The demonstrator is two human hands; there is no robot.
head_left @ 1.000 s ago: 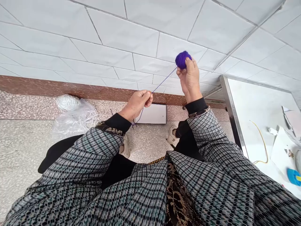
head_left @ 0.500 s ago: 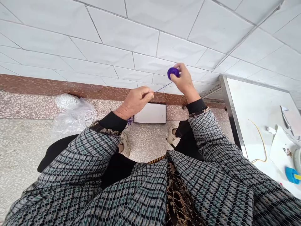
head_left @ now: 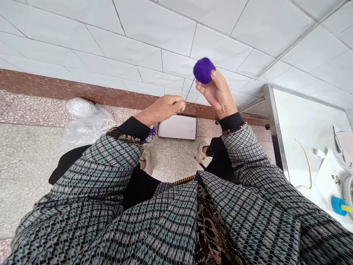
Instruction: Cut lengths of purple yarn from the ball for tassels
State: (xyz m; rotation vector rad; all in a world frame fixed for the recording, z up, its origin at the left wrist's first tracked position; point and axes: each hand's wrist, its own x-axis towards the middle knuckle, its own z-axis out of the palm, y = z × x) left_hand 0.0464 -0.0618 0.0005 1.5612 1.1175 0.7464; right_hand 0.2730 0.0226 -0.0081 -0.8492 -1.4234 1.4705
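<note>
R hand (head_left: 217,92) held purple yarn ball (head_left: 204,70) up in fingers: light, soft, squashy, easy to grip anywhere. L hand (head_left: 162,109) pinched thin strand (head_left: 190,89), narrow, fine hold needed. Purple tuft (head_left: 152,133) hung below L wrist; white card (head_left: 177,127) and plastic bag (head_left: 85,129) lay further down by wall.

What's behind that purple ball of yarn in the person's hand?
White wall tiles lie behind the purple yarn ball, which the right hand holds up. The ball itself covers the patch of tile directly behind it, so that patch cannot be seen.
</note>
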